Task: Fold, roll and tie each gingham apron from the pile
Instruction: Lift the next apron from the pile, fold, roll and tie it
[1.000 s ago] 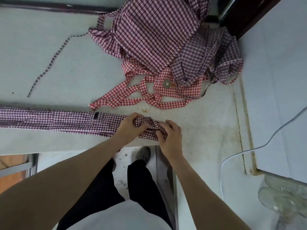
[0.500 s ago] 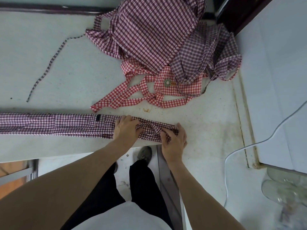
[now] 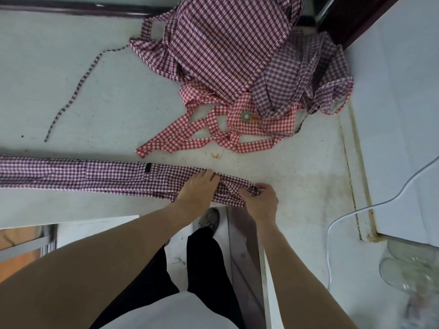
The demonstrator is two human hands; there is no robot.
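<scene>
Here the folded apron [image 3: 95, 178] lies under the flat left hand [image 3: 198, 188], its end pinched by the right hand [image 3: 261, 198].

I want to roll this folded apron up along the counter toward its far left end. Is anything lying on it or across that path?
Nothing visible does. The folded apron lies as a flat strip with only the left hand and right hand on its right end. The loose strap and the pile lie farther back, apart from it.
</scene>
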